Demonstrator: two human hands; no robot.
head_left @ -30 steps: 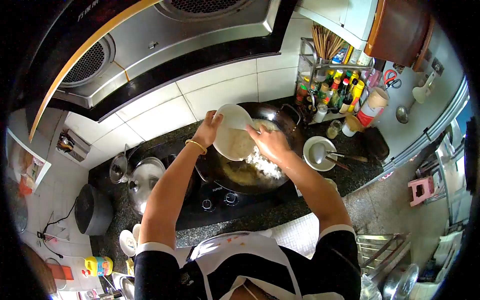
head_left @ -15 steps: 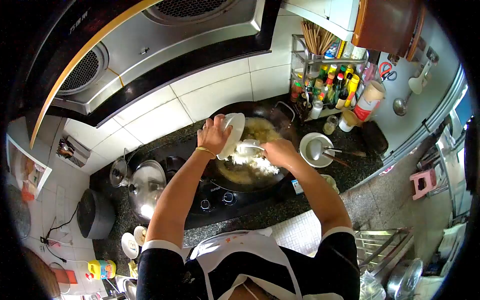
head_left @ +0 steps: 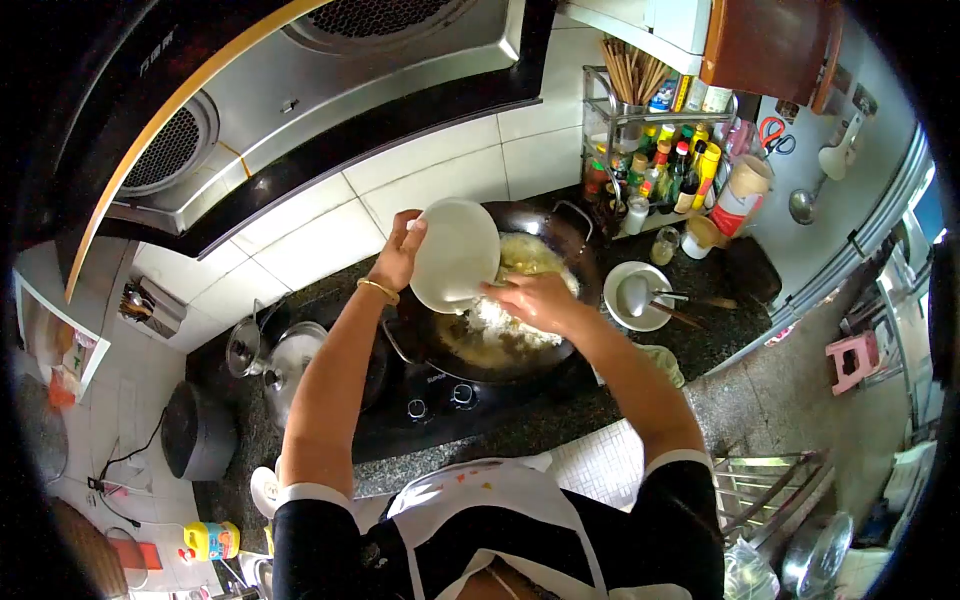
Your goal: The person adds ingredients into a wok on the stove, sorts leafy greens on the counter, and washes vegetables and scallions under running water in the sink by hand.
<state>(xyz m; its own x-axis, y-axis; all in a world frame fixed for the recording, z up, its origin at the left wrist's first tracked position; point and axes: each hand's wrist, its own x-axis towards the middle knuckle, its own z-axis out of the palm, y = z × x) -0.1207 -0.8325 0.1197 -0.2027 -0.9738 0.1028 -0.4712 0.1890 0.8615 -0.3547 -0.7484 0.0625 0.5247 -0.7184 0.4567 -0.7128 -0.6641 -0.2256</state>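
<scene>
My left hand [head_left: 398, 252] grips the left rim of a white bowl [head_left: 455, 250], tilted over the left side of a dark wok [head_left: 560, 222]. My right hand [head_left: 532, 300] is closed at the bowl's lower right edge, over the wok. Whatever its fingers hold is hidden from me. White rice [head_left: 510, 328] lies in the wok below both hands, in clumps. Yellowish food [head_left: 528, 256], like egg, shows behind my right hand.
Right of the wok, a white bowl [head_left: 622, 317] holds a ladle [head_left: 634, 294]. A rack of sauce bottles [head_left: 686, 180] stands behind it. A shiny lidded pot [head_left: 292, 360] sits on the left. The range hood [head_left: 380, 135] overhangs the stove.
The bowl in my left hand has turned from nearly edge-on to show its broad face. My right hand has shifted left toward it; the white utensil it held is no longer visible.
</scene>
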